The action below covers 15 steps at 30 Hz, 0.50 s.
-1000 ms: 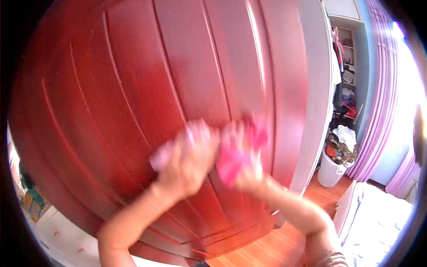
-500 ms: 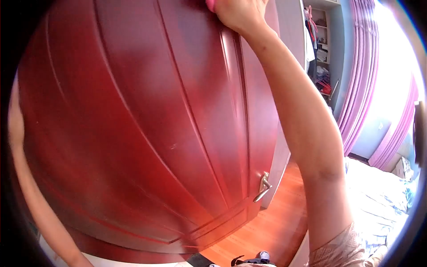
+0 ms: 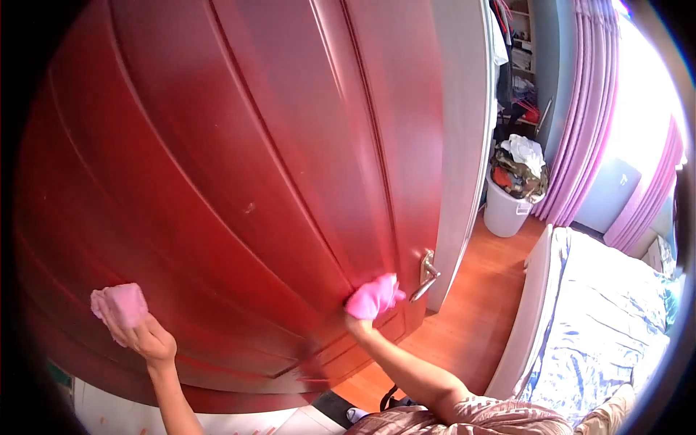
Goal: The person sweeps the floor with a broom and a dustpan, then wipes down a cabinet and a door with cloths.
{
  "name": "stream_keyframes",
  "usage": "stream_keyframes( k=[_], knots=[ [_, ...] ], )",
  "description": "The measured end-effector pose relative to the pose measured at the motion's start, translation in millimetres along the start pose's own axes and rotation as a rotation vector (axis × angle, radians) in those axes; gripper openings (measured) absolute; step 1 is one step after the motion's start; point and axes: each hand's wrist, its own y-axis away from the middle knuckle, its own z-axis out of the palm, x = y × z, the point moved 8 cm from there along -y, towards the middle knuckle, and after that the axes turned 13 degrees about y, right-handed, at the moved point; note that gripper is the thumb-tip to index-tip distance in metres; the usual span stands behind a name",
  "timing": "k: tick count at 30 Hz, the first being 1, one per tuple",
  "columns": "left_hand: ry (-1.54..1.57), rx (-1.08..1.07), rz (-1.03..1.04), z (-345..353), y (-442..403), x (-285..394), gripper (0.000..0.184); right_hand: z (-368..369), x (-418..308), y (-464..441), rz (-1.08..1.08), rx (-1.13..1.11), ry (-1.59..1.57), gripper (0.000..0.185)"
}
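A dark red panelled door [image 3: 217, 145] fills most of the view. My left hand [image 3: 150, 339] is closed around a folded pale pink cloth [image 3: 125, 304], held up at the lower left in front of the door. My right hand [image 3: 360, 324] is at the door's lower right, just left of the metal door handle [image 3: 426, 277]. A bright pink cloth [image 3: 375, 296] hides most of its fingers and lies against the door's surface.
Right of the door stand a white bin [image 3: 505, 210] heaped with clothes, open shelves [image 3: 523, 61] and purple curtains [image 3: 583, 109] by a bright window. A bed [image 3: 594, 312] with a blue and white sheet is at right, above an orange wood floor [image 3: 482, 304].
My right hand has come down from high on the door to beside the handle. My left hand has come into view with its cloth. The view has shifted, bringing the bin in.
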Motion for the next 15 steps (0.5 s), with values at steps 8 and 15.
stream_keyframes(
  k=[8, 15],
  knots=[
    [-0.181, 0.029, -0.051, -51, 9, -119, 0.035, -76, 103, -216, 0.082, 0.479, -1.487, 0.052],
    [-0.092, 0.008, -0.029, -42, 9, -103, 0.035, 71, 30, -58, 0.542, 0.125, -1.974, 0.068]
  ],
)
